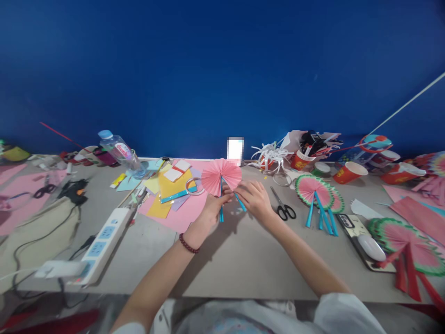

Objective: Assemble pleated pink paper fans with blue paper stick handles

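Observation:
A pink pleated paper fan point(221, 175) with two blue stick handles is held up over the grey table point(229, 260). My left hand point(212, 208), with a dark red bead bracelet at the wrist, is closed on one blue stick below the fan. My right hand point(255, 198) pinches the other blue stick, which angles down to the right. The fan is spread almost into a full circle between the two hands.
Black scissors point(284, 208) lie just right of my right hand. Finished pink and green fans point(320, 195) lie further right beside a phone and a white mouse point(371, 247). Coloured paper sheets point(170, 195), a tape ring, a water bottle point(121, 153) and a power strip point(104, 239) sit left. Red cups stand behind.

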`<state>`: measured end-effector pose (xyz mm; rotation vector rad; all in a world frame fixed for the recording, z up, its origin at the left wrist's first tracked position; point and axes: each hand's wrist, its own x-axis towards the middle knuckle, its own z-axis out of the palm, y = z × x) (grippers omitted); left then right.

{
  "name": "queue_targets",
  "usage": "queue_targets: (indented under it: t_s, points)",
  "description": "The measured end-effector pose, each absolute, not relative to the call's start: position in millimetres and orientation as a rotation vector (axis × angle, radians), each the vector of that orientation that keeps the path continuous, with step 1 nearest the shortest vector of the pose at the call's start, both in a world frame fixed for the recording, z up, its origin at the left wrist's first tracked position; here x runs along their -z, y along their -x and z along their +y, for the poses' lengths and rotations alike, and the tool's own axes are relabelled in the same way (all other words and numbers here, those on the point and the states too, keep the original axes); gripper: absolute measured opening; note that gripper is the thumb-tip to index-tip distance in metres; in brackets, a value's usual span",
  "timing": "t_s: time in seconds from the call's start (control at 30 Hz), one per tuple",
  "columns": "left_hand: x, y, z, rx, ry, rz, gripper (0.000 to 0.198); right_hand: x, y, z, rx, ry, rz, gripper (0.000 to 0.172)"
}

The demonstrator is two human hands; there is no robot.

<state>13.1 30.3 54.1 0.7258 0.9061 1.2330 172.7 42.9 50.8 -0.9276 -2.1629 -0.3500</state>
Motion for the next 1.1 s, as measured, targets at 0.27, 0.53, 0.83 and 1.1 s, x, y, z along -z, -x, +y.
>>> queue_targets:
  t_s: [0.27,0.53,0.83,1.1]
  points:
    - [-87.0,-23.0,34.8,-1.346,-0.836,0.884,0.033,-80.0,-175.0,50.2,0.358,0.826,-2.187,0.019]
    - [-87.2,-18.0,36.4,-1.338,-0.873,0.927,0.033,-86.2,-171.9,55.8,0.137,0.901,-2.091,0.019]
    - [-81.3,-18.4,38.0,-1.338,-0.844,0.94,0.041,-87.3,-184.4,58.7,0.101,0.859,-2.121,0.016]
    - [-81.2,-21.9,35.5,-1.358,-0.769,1.022,0.04,-89.4,-177.7,47.2,0.351,0.841,-2.266,0.021]
